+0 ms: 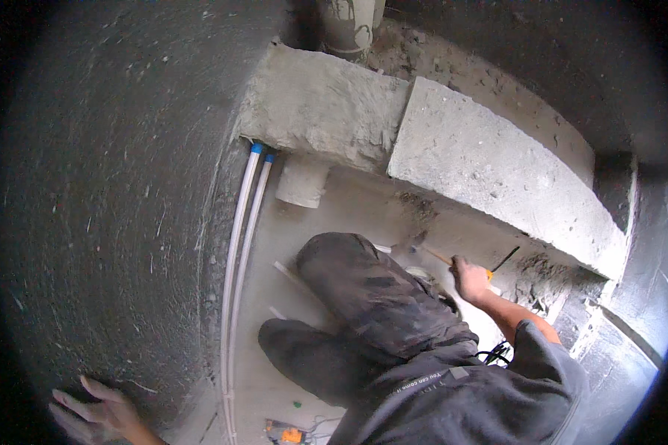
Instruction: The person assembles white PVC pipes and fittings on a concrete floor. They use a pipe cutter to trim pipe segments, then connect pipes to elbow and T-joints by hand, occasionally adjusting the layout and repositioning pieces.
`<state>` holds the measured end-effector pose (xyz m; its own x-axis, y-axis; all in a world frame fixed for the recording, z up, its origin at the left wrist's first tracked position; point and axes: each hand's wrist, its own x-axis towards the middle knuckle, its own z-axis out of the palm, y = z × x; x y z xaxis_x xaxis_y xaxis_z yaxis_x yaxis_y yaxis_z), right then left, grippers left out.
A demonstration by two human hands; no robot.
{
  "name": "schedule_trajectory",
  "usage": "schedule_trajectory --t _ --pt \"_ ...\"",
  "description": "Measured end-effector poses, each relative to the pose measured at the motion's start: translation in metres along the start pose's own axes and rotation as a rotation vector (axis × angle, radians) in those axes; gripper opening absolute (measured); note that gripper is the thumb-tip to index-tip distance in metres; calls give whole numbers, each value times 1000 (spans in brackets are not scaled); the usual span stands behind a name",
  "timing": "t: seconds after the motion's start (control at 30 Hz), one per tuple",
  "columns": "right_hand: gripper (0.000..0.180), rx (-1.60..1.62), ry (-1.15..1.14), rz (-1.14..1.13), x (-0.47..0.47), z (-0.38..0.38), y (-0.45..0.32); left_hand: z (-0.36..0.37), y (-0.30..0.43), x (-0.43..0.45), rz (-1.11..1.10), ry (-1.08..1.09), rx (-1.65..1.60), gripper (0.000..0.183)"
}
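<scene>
My right hand (470, 280) is closed around the wooden handle of a hammer (437, 255), whose blurred head is near the floor below the pale block ledge. Beside that hand is a yellow-handled tool (490, 274) with a dark shaft; whether the hand touches it, I cannot tell. At the lower left, my left hand (92, 411) is spread against the dark rendered wall (111, 233) and holds nothing. Two pale pipes (235, 253) with blue ends run along the foot of this wall, to the right of my left hand.
A concrete-like block ledge (495, 167) crosses the upper right. Under its left part a short pale pipe (302, 183) sticks out. A large pipe (348, 25) stands behind it. Rubble (540, 278) lies at right, and an orange-and-black device (285, 433) at the bottom.
</scene>
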<state>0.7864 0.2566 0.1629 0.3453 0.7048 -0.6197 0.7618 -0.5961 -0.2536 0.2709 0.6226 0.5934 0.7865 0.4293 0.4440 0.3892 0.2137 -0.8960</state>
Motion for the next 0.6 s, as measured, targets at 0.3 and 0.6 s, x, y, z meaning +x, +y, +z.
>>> schedule_trajectory --t 0.3,0.6 --pt "38 4 226 -176 30 35 25 -15 32 11 -27 26 -151 73" --pt "42 193 -363 -505 104 107 -48 -15 37 18 -3 45 -123 70"
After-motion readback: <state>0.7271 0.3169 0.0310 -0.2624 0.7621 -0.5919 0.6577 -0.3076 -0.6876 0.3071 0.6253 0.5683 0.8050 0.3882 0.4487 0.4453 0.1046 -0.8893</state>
